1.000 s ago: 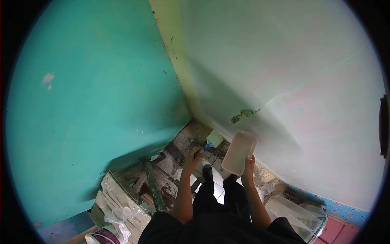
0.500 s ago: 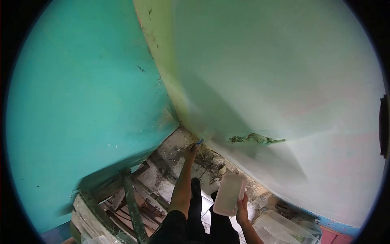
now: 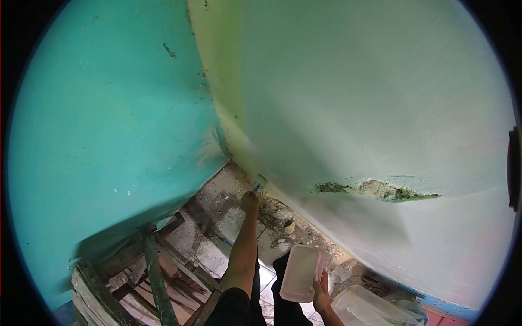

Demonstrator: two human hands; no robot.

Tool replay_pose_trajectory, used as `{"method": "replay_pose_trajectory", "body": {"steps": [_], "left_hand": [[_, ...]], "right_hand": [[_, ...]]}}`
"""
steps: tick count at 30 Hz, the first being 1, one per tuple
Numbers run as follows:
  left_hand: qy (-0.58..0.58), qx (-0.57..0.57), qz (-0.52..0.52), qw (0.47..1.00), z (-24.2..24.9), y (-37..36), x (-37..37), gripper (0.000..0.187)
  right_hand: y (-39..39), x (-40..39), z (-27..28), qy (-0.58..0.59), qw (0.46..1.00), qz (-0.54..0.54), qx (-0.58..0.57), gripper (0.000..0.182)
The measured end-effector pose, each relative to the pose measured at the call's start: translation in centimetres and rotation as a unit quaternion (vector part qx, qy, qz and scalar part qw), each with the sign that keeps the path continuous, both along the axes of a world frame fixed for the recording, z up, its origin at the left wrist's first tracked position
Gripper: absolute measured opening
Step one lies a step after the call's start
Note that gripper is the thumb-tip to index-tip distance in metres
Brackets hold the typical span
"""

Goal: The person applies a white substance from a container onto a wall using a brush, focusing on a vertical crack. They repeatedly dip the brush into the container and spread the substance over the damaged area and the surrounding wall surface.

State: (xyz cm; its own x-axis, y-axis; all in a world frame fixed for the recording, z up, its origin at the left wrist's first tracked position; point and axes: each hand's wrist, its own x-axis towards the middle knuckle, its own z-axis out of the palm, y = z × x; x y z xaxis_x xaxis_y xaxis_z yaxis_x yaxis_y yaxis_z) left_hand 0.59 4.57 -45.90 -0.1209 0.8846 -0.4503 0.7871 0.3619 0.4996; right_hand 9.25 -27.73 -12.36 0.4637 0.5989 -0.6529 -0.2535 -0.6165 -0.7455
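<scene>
My left hand (image 3: 249, 202) is closed around a small blue-handled painting tool (image 3: 261, 180), held out low toward the corner. Its pale head is at the foot of the whitish-green wall (image 3: 337, 119); whether it is a roller or a brush is too small to tell. My right hand (image 3: 321, 290) grips the right side of a shallow, clear plastic container (image 3: 302, 273) with a pinkish rim, in front of my legs. Pale material seems to be inside the container.
A turquoise wall (image 3: 119, 125) meets the pale wall in a corner. Broken plaster (image 3: 389, 190) marks the pale wall. Debris and a small cream-coloured object (image 3: 289, 227) lie on the dirty tiled floor (image 3: 231, 220). A worn wooden frame (image 3: 155, 271) stands left, a translucent plastic bin (image 3: 370, 307) right.
The view has shifted, so the plaster damage now appears further right and the wooden frame further left. The tool's pale head shows more plainly. Both hands keep their holds.
</scene>
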Motion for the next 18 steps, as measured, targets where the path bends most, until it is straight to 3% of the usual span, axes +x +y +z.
{"method": "replay_pose_trajectory", "body": {"steps": [3, 13, 14, 18], "left_hand": [[0.007, 0.051, 0.015, 0.999, 5.8, -0.8, 1.4, 0.025], [-0.145, 0.296, -0.069, 0.942, 38.7, -4.5, -1.7, 0.020], [-0.143, 0.326, -0.082, 0.931, 41.0, -4.6, -2.0, 0.021], [-0.350, 0.305, -0.036, 0.885, 44.2, -4.8, -2.7, 0.020]], "right_hand": [[-0.1, -0.8, -0.1, 0.009, 1.000, -0.007, 0.014, 0.066], [1.1, -2.1, 3.3, 0.064, 0.996, -0.037, 0.048, 0.058], [1.3, -2.1, 3.6, 0.064, 0.996, -0.035, 0.051, 0.059], [2.0, -1.9, 4.3, 0.058, 0.996, -0.030, 0.067, 0.062]]}}
